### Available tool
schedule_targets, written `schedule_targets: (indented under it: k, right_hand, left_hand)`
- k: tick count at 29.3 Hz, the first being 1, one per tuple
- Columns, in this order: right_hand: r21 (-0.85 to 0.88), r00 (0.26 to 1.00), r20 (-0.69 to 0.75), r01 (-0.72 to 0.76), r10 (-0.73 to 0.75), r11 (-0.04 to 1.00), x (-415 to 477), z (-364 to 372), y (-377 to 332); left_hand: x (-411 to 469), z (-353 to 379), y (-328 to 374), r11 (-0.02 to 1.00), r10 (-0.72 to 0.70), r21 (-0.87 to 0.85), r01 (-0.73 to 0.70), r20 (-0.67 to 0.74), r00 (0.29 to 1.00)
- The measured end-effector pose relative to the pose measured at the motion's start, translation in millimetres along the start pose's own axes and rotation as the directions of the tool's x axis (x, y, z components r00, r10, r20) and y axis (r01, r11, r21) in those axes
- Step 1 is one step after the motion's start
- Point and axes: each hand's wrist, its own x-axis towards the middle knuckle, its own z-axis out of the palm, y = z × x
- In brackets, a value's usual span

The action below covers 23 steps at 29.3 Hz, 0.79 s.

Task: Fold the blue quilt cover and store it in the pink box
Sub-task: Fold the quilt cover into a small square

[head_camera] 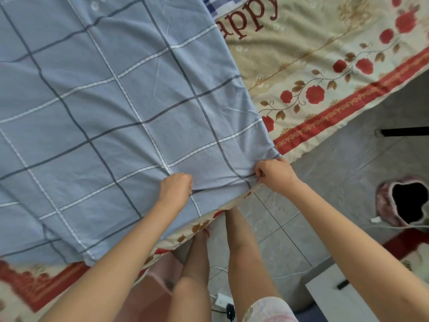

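The blue quilt cover [111, 108], checked with white and dark lines, lies spread flat over the bed and fills the left and middle of the view. My left hand [175, 188] grips its near edge with curled fingers. My right hand [274, 174] pinches the near right corner of the cover at the bed's corner. A pink surface [148, 296], possibly the pink box, shows below the bed edge between my left arm and my legs; most of it is hidden.
A cream bed sheet [325, 66] with red roses and a red border lies under the cover. Grey tiled floor [336, 182] is on the right, with a pink slipper [404, 203], a white cabinet [336, 296], cables and a power strip [224, 300].
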Motion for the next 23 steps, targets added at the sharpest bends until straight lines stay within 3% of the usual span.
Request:
schedule_targets:
  k: [2,3,5,7,10,13,15,20,23]
  right_hand:
    - [0.122,0.993,0.017,-0.117,0.116,0.986,-1.6,-7.2,-2.9]
    - [0.251,0.978,-0.049,-0.185,0.203,0.95,-2.6,-6.7,-2.7]
    - [0.558,0.861,-0.241,-0.256,0.449,0.79,-7.7,-4.0,4.7]
    - [0.638,0.758,-0.332,-0.257,0.561,0.726,-12.0,0.5,12.8]
    - [0.704,0.785,-0.229,-0.275,0.576,0.655,-16.4,7.3,17.9]
    - [0.831,0.731,-0.203,-0.223,0.651,0.51,-18.5,14.3,19.4]
    - [0.901,0.693,-0.171,-0.177,0.701,0.396,-20.9,17.7,19.4]
    - [0.909,0.678,-0.203,-0.138,0.707,0.394,-31.4,20.5,22.5]
    - [0.94,0.685,-0.169,-0.106,0.709,0.326,-33.1,20.4,33.5]
  left_hand:
    - [-0.7,6.9,1.8,0.999,0.044,0.013,-0.043,-0.076,0.996]
    - [-3.3,12.5,4.1,0.997,0.083,0.017,-0.081,-0.138,0.987]
    - [-13.2,24.7,15.3,0.981,0.195,0.042,-0.191,-0.24,0.951]
    - [-21.0,38.5,28.0,0.951,0.308,0.091,-0.294,-0.305,0.901]
    - [-29.7,51.8,46.1,0.945,0.324,0.064,-0.32,-0.287,0.901]
    - [-32.6,58.7,55.9,0.969,0.247,0.082,-0.235,-0.204,0.947]
    - [-30.5,60.7,56.4,0.976,0.219,0.038,-0.216,-0.219,0.951]
    - [-31.6,60.9,60.2,0.964,0.213,-0.116,-0.239,-0.2,0.956]
    - [-35.7,60.6,61.6,0.953,0.25,-0.131,-0.273,-0.17,0.953]
